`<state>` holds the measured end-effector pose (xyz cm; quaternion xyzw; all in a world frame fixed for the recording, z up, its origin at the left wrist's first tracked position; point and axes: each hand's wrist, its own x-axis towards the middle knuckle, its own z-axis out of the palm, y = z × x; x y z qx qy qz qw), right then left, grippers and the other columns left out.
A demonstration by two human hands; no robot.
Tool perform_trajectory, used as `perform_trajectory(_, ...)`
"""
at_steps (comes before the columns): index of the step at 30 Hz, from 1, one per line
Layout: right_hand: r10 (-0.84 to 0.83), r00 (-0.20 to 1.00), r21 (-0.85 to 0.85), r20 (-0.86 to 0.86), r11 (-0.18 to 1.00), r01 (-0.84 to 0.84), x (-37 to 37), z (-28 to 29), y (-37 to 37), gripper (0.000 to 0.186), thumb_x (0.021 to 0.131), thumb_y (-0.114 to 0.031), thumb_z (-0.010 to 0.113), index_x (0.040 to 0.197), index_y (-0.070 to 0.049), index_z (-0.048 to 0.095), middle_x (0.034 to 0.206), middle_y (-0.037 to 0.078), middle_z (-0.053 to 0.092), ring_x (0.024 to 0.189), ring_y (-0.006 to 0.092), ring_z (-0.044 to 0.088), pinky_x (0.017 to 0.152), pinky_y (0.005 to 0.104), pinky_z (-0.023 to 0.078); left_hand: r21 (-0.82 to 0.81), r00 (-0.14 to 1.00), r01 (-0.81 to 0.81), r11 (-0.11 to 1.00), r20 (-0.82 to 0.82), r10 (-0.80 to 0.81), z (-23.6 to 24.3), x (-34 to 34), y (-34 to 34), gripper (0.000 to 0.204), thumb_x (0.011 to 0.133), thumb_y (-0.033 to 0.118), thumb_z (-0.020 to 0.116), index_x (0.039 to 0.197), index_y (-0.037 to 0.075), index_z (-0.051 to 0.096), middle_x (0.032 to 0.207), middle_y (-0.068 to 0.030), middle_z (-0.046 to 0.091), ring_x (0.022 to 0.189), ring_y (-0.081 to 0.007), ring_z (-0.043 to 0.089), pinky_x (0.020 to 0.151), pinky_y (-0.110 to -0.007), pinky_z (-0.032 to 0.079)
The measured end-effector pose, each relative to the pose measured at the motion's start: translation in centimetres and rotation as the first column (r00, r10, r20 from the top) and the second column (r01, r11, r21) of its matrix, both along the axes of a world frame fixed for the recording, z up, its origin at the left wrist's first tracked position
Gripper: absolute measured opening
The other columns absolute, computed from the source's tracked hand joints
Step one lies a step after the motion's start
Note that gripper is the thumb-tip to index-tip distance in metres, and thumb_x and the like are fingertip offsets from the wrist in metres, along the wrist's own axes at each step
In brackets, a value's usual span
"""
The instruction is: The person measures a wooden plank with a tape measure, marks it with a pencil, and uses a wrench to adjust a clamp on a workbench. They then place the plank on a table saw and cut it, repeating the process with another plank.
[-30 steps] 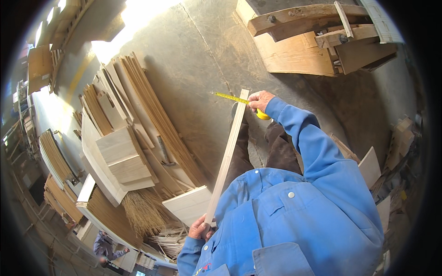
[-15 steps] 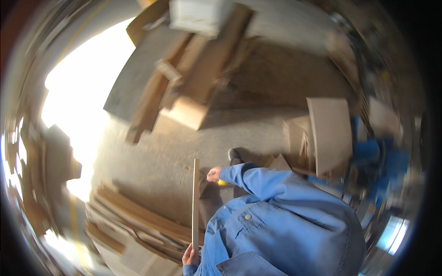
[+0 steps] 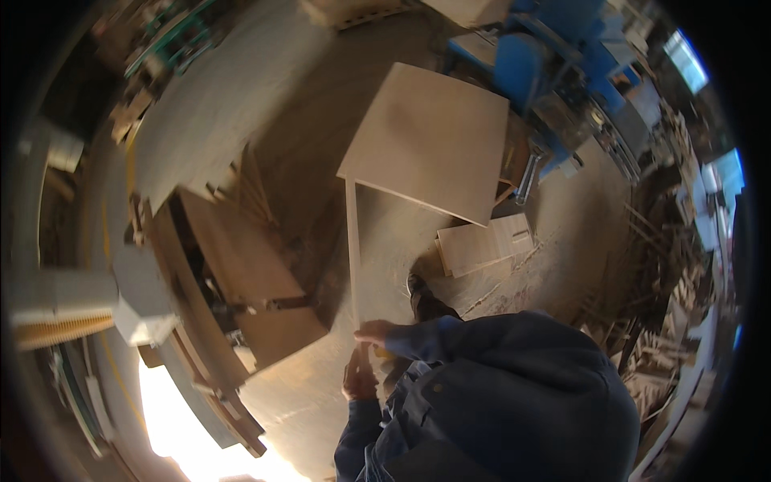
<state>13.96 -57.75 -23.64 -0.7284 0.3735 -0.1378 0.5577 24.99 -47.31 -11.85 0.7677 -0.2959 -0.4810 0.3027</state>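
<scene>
Though it looks light, the thin wood strip, long, narrow and likely whippy, has both hands, left and right, gripping its near end.

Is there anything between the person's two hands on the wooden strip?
In the head view, no. The right hand sits just above the left hand on the near end of the wooden strip; only a short stretch of strip shows between them.

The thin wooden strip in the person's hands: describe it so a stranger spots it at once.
Start at the big square pale panel mid-frame. From its near left corner a narrow wooden strip runs down to the right hand and left hand. Nearby boards are wide; it alone is long and slim.
</scene>
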Motion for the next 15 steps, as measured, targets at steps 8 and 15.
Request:
perform_trajectory(8,-0.738,0.667,0.218,-0.102,0.638,0.739,-15.3,4.3,-10.7,0.041,0.074,-0.041,0.07,0.082,-0.002,0.063,0.066,0.015,0.062,0.061,0.0254,0.061,0.057,0.0394,0.048,-0.299,0.807,0.584,0.755,0.115,-0.579,-1.0,-9.2,-12.0,0.043,0.085,0.015,0.057,0.128,0.009,0.052,0.108,-0.0128,0.062,0.086,-0.0229,0.064,0.073,-0.032,0.052)
perform_trajectory(15,-0.815,0.363,0.114,-0.452,0.351,0.93,-31.4,1.7,-19.1,0.037,0.071,-0.039,0.072,0.08,-0.004,0.062,0.066,0.013,0.062,0.061,0.0257,0.062,0.058,0.0375,0.048,-0.106,0.482,0.876,0.471,0.122,-0.868,-4.4,-11.2,-16.2,0.037,0.085,0.02,0.06,0.12,0.012,0.057,0.099,-0.0117,0.063,0.084,-0.025,0.064,0.073,-0.035,0.052)
